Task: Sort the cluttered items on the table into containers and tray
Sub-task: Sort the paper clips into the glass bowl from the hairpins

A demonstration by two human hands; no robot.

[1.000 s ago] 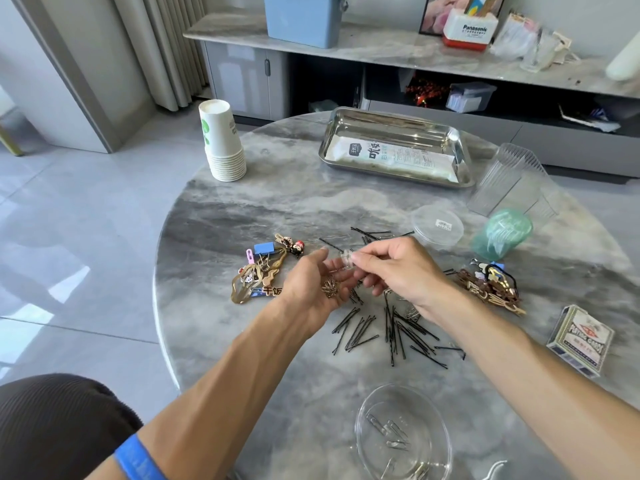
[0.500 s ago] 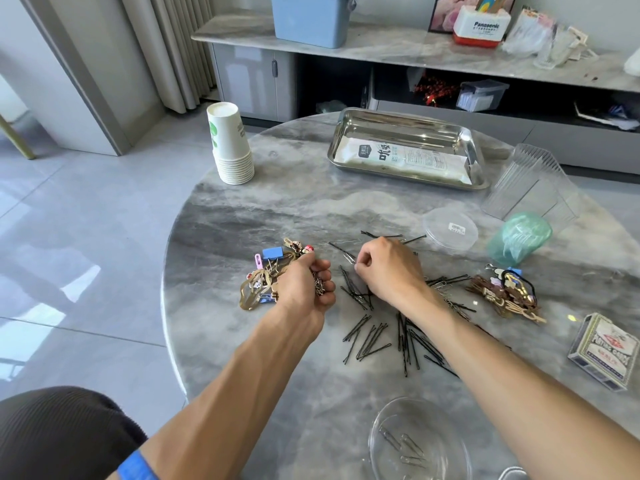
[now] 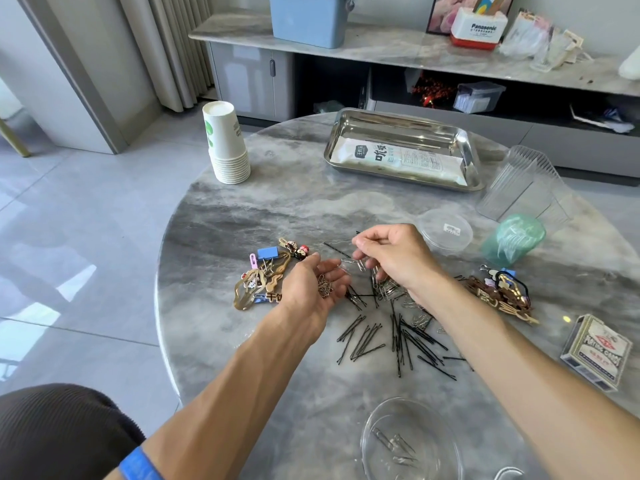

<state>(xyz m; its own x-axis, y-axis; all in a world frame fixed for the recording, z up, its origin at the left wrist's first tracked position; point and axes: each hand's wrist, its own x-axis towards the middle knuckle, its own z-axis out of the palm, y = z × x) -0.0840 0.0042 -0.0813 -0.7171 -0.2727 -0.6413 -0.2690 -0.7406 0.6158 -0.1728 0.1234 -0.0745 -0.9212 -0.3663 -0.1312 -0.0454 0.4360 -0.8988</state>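
Beyond the round marble table, a long marble-topped sideboard ran along the wall. On it stood a blue plastic bin, a white and red Panasonic box in front of a framed picture, and a heap of crumpled clear wrapping. In the open shelf below sat a small lidded clear box beside something red and sparkly. Pale curtains hung at the left over a glossy grey tiled floor.
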